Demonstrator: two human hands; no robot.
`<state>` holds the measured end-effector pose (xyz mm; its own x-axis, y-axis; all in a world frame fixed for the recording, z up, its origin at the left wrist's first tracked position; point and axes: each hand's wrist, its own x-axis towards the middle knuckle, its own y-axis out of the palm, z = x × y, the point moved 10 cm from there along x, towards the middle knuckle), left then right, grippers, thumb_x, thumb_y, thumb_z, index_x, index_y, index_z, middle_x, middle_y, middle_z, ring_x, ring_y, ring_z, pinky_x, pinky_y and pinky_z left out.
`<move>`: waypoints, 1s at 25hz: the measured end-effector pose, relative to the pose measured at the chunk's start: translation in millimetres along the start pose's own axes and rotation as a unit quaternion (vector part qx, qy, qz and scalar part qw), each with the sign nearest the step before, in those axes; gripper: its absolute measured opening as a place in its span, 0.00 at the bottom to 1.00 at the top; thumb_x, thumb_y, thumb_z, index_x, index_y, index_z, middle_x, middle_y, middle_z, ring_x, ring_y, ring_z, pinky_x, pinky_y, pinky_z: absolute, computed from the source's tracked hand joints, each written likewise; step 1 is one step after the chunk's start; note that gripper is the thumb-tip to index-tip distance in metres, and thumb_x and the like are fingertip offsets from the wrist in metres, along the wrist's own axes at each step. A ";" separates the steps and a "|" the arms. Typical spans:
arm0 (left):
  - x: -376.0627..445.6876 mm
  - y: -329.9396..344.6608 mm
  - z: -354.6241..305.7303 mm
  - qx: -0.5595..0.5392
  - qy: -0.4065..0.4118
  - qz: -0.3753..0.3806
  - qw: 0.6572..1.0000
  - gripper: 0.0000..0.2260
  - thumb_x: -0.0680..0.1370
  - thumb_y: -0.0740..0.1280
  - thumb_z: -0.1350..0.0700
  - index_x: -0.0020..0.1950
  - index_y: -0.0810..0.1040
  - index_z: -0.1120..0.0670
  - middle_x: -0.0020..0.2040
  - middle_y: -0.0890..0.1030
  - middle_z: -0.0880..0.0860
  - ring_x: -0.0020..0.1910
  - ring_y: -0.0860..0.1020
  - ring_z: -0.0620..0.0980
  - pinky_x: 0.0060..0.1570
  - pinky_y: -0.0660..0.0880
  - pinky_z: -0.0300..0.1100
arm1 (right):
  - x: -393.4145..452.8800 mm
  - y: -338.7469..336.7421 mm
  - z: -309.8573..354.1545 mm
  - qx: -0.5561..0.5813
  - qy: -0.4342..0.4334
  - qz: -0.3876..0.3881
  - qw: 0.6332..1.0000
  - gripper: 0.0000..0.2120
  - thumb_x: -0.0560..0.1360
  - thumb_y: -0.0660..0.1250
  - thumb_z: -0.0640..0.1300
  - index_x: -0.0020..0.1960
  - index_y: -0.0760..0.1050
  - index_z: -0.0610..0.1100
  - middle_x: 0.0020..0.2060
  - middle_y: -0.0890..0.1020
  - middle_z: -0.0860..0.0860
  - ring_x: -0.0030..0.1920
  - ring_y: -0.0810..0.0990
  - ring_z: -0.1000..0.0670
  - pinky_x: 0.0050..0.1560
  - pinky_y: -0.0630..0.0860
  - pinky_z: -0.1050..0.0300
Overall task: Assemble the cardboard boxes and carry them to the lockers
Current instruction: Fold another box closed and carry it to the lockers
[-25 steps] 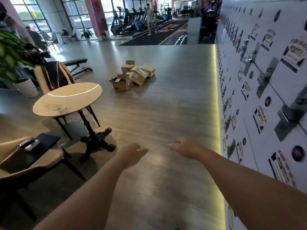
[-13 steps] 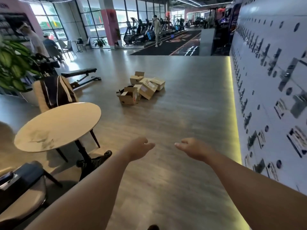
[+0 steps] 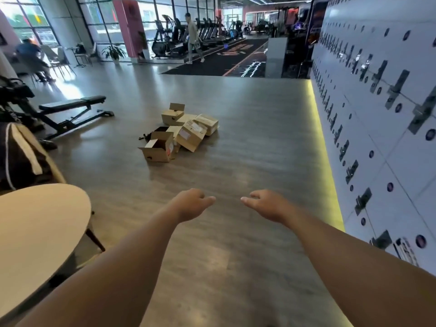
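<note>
Both arms extended fwd over wood-look floor (image 3: pixel 247 142); left hand (image 3: pixel 188 204) and right hand (image 3: pixel 266 205) level, near each other, not touching; fingers loosely curled, each grip released, holding nothing. Cardboard boxes (image 3: pixel 181 133) in a cluster on floor ahead, well apart from hands; front box (image 3: pixel 158 148) has flaps open, others closed or tilted vs. neighbours; white shipping labels on two, text too small to read. Lockers (image 3: pixel 377 119) form white wall at right w/ dark latches and round locks; stickers illegible; yellow light strip along base. Round counter (image 3: pixel 35 230) lower left; weight bench (image 3: pixel 70 107) beyond. Vs. 0.5 s ago: boxes sit closer and more central; counter has slid to frame edge; hands unchanged in pose.
</note>
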<state>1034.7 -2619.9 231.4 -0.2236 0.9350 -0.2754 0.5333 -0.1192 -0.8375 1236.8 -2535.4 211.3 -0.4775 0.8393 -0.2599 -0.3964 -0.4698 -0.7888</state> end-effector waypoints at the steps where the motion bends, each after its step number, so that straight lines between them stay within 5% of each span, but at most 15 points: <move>1: 34.3 -4.2 -2.5 -0.001 -0.003 0.003 1.000 0.24 0.80 0.60 0.36 0.56 0.81 0.55 0.53 0.81 0.53 0.52 0.78 0.53 0.57 0.76 0.51 | 33.0 -8.4 -6.7 0.002 0.004 0.002 1.000 0.36 0.78 0.63 0.66 0.76 0.70 0.42 0.74 0.72 0.46 0.73 0.71 0.46 0.73 0.67 0.52; 25: 770.0 -207.6 -28.7 -0.031 -0.054 0.007 0.998 0.27 0.80 0.61 0.36 0.68 0.75 0.55 0.64 0.78 0.54 0.61 0.76 0.53 0.62 0.73 0.50 | 776.2 -249.9 -21.9 -0.014 -0.022 0.042 0.999 0.37 0.79 0.62 0.66 0.78 0.67 0.42 0.76 0.69 0.46 0.75 0.69 0.45 0.74 0.65 0.51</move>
<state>775.2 -1865.7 206.7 -0.3002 0.8915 -0.3393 0.5852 -0.1088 -0.8036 982.4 -1760.5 194.5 -0.5417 0.7848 -0.3013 -0.3314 -0.5287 -0.7814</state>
